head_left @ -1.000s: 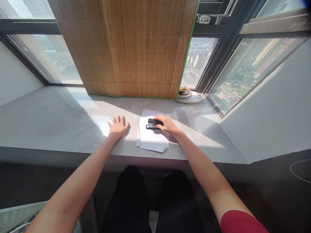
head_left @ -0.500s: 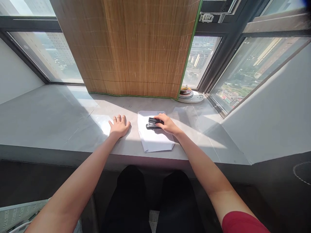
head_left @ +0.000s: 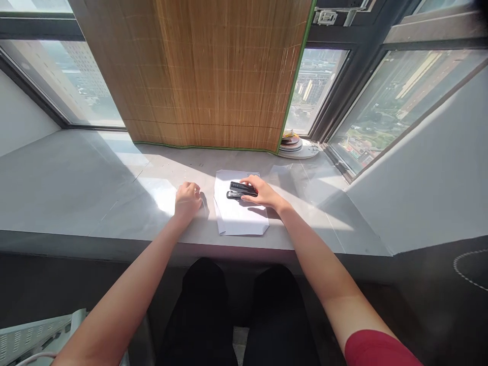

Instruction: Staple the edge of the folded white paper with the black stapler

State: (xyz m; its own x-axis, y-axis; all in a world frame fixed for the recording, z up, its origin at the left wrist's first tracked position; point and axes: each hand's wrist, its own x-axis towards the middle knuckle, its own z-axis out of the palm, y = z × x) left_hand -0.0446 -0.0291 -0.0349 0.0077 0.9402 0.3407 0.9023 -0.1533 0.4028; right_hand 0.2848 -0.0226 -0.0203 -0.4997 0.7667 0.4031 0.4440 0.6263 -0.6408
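Note:
A black stapler (head_left: 237,191) lies on its side across the upper part of a small stack of white paper (head_left: 242,221). My right hand (head_left: 263,193) is closed around the stapler's right end, fingers on the far side and thumb on the near side. To the left of the paper, my left hand (head_left: 188,200) is held just over the sill with its fingers curled in. Nothing shows in it, and its fingertips are partly hidden.
The paper lies on a tiled window sill (head_left: 95,203) with a front edge by my knees. A bamboo blind (head_left: 213,76) hangs behind it. Stacked plates (head_left: 293,146) stand at the back right corner. A pale perforated rack (head_left: 34,335) is at lower left.
My left hand has gone from spread flat on the sill to curled fingers. My right hand stays at the stapler, its fingers slightly shifted. The view has shifted a little.

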